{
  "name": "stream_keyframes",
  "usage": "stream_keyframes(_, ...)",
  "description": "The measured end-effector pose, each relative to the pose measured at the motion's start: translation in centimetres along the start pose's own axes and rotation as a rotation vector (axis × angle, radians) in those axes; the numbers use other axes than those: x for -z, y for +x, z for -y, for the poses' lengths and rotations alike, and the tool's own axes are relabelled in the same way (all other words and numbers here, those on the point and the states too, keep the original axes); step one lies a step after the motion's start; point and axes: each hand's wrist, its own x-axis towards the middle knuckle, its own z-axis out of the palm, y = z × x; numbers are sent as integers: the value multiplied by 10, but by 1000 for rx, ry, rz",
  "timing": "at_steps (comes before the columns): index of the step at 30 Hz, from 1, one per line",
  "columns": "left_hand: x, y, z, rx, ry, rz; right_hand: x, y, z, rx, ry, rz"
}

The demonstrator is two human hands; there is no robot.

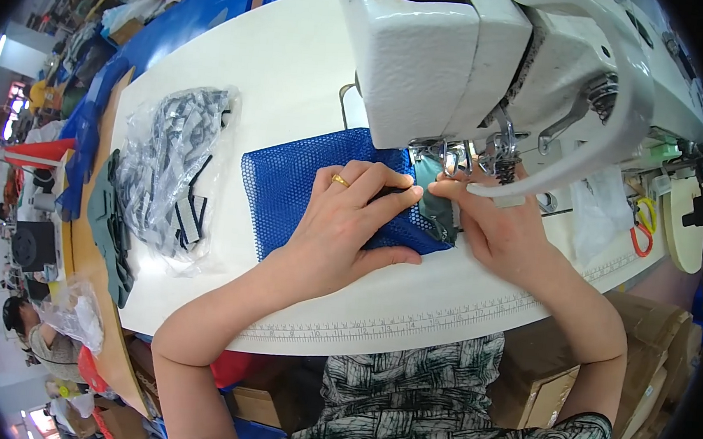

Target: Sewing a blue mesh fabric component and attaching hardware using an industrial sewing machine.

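A piece of blue mesh fabric point(284, 183) lies on the white sewing table, joined or overlapped at its right by dark grey-green fabric point(437, 200). My left hand point(350, 211), with a gold ring, rests on the mesh; its fingertips grip and press the cloth beside the grey-green edge. On the other side, my right hand point(496, 223) pinches the grey-green fabric close to the needle area. Above both hands stands the white sewing machine head point(431, 52), its presser foot point(457, 163) just beyond my fingertips. My right fingertips are partly hidden by the machine's parts.
Left on the table lies a clear plastic bag point(170, 164) of grey strips, with stacked grey-green pieces point(109, 229) beside it. Red and yellow-handled scissors point(642, 230) lie at the right. A printed ruler point(409, 325) follows the near edge. Another person point(48, 344) sits far left.
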Motion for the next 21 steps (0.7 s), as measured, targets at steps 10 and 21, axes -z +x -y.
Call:
stream_keyframes(10,2,0,-1,-3,34,8,2,7,6,18,-147,-72)
stream_keyframes(21,5,4,4,30,-26,54,5,6,4,-4,-99,-56)
